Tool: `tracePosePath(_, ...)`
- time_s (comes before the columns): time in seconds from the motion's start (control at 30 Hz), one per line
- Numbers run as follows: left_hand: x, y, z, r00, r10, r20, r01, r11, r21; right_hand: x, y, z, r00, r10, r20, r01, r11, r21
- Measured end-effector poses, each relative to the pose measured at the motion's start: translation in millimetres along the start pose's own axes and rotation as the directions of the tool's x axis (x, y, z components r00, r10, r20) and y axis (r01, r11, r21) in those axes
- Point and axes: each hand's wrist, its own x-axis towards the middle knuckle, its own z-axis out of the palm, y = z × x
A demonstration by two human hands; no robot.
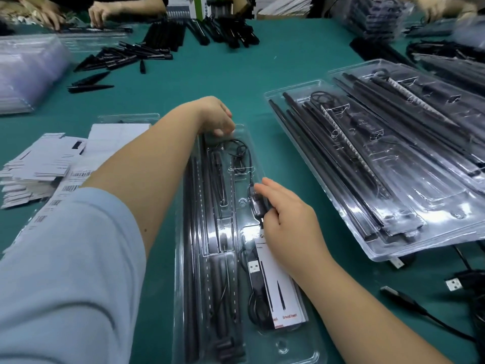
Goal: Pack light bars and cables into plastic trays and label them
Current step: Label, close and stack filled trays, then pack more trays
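A: What is seen around the work on the green surface (236, 74)?

B: A stack of filled clear plastic trays (380, 164) is seen to the right, with black bars laid inside them. Loose black USB cables (409, 298) are spread at the lower right. White printed cards and barcode labels (44, 166) are piled to the left, and loose black spikes and bars (123, 56) are scattered at the far side. A blurred stack of empty clear trays (26, 74) is seen at the far left. Other people's hands (99, 11) are seen at the top edge.

A: And the tray being packed?

B: A long clear plastic tray (296, 345) is laid in the middle, running away from the viewer. Long black light bars (194, 245) are seated in its left channels. A thin black cable (244, 158) is coiled in the upper right pocket, a USB plug (254, 267) is set lower down, and a white instruction card (283, 290) is tucked beside it.

A: How are the hands placed?

B: The far end of the tray is covered by the left hand (215, 116), fingers curled down at the rim; whether anything is gripped cannot be told. A black inline controller (258, 203) on the cable is pinched by the right hand (288, 208).
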Motion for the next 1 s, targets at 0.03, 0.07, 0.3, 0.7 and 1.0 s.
tracePosePath(0.03,-3.1,0.3,0.1,0.998,0.042,-0.049,-0.045,0.996,-0.074,0.2,-0.2,0.0,1.0,0.006,-0.005,-0.006,1.0,0.005)
tracePosePath(0.07,-6.6,1.5,0.2,0.992,0.079,-0.093,-0.09,0.988,-0.125,0.0,-0.7,-0.1,1.0,0.008,-0.012,-0.008,1.0,0.011)
tracePosePath(0.3,-49.6,0.2,0.1,0.969,0.174,-0.178,-0.122,0.956,0.268,-0.3,-6.9,-3.6,0.996,0.07,-0.063,-0.057,0.98,0.189)
tracePosePath(0.7,-189.5,-21.0,28.3,0.992,0.122,-0.013,-0.094,0.825,0.557,-8.4,-3.2,-16.5,0.984,0.178,-0.009,-0.174,0.972,0.16)
tracePosePath(1.0,-267.7,-35.7,70.4,0.993,0.115,-0.026,-0.09,0.884,0.459,-1.6,0.8,-16.3,0.978,0.209,-0.023,-0.194,0.938,0.288)
